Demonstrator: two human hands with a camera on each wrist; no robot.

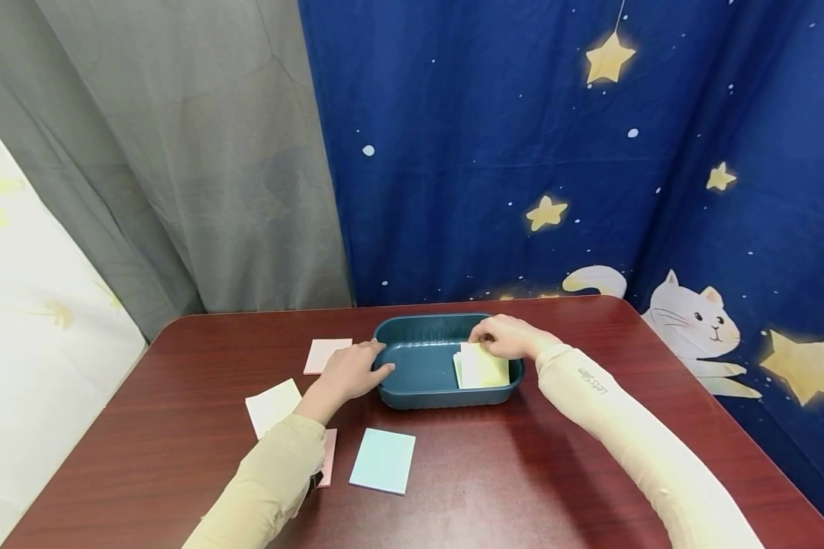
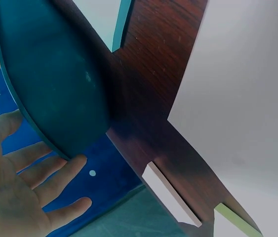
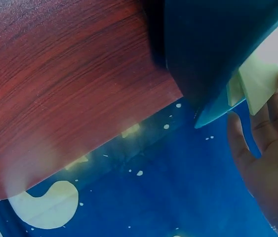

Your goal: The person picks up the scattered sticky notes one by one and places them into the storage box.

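Observation:
A dark teal oblong plastic bin (image 1: 419, 371) stands on the table. Square pale yellow sticky-note pads (image 1: 487, 374) lean inside its right end, at least two of them overlapping. My right hand (image 1: 510, 337) reaches over the far right rim and pinches the top edge of one yellow pad (image 3: 259, 81) between thumb and fingers. At the bin's left end, my left hand (image 1: 352, 371) rests against the rim. Its fingers look spread and fairly straight in the left wrist view, with fingertips (image 2: 77, 163) at the bin's wall.
On the dark red table (image 1: 481, 473) lie a light blue pad (image 1: 384, 460) in front of the bin, a pale pink pad (image 1: 326, 354) and a whitish pad (image 1: 273, 406) to the left. Another pink pad (image 1: 329, 457) is partly hidden under my left sleeve. Curtains hang behind.

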